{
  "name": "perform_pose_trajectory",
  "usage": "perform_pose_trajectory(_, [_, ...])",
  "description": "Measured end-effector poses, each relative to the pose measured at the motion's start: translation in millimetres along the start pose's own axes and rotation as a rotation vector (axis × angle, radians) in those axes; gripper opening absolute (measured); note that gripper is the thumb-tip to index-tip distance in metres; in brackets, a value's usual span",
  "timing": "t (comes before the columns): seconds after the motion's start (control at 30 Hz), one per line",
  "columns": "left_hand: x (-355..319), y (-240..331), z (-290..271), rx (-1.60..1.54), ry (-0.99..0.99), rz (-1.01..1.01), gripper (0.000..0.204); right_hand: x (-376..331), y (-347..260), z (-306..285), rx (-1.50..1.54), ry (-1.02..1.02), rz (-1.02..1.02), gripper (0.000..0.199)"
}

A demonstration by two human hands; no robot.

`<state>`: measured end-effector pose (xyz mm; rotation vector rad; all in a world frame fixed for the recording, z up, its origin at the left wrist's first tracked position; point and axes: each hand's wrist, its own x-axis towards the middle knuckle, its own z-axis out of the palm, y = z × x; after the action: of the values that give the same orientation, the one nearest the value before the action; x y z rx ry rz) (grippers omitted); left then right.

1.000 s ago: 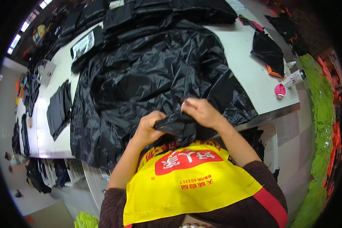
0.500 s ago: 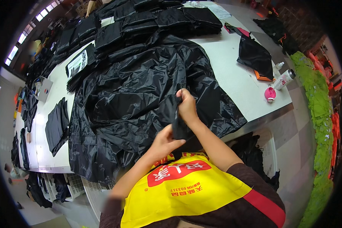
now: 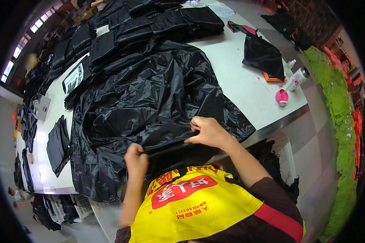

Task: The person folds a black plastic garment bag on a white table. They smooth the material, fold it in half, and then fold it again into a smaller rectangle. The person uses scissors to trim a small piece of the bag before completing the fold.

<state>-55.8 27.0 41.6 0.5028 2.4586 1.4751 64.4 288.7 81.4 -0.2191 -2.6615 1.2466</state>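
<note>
A large black shiny garment (image 3: 150, 97) is spread in wrinkles over the white table (image 3: 263, 105), its near edge hanging toward my apron. My left hand (image 3: 136, 160) is closed on this edge, thumb and fingers pinched together. To the right, my right hand (image 3: 209, 131) also grips the edge, fingers bent over it. A thin sliver shows at its fingertips, too small to make out. Between my hands the edge is drawn nearly straight. The garment's exact kind cannot be told from its folds.
Stacks of folded black garments (image 3: 158, 26) fill the table's far side. A folded black piece (image 3: 59, 146) lies at left. On the right are a black cloth pouch (image 3: 263, 56), a white bottle (image 3: 298, 79) and a pink cap (image 3: 282, 97). Green fabric (image 3: 328, 97) runs along the floor.
My hands have moved apart, the left one leftward and the right one nearer to me. The garment's edge between them has been stretched out sideways.
</note>
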Motion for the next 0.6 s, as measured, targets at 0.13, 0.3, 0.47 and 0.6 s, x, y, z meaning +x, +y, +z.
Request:
perform_pose_trajectory(0.13, [49, -25, -108, -0.648, 0.603, -0.281, 0.015, -15, 66, -61, 0.128, 0.396, 0.431, 0.038])
perform_pose_trajectory(0.3, [88, -92, -185, -0.871, 1.056, -0.057, 0.032, -65, 260, -107, -0.405, 0.627, 0.653, 0.036])
perform_pose_trajectory(0.47, [59, 26, -2, -0.209, 0.876, 0.428, 0.048, -65, 281, -71, 0.068, 0.291, 0.755, 0.038])
perform_pose_trajectory(0.6, [8, 92, 137, 0.12, -0.369, 0.444, 0.104, -45, 183, -5, 0.893, 0.371, 0.711, 0.039])
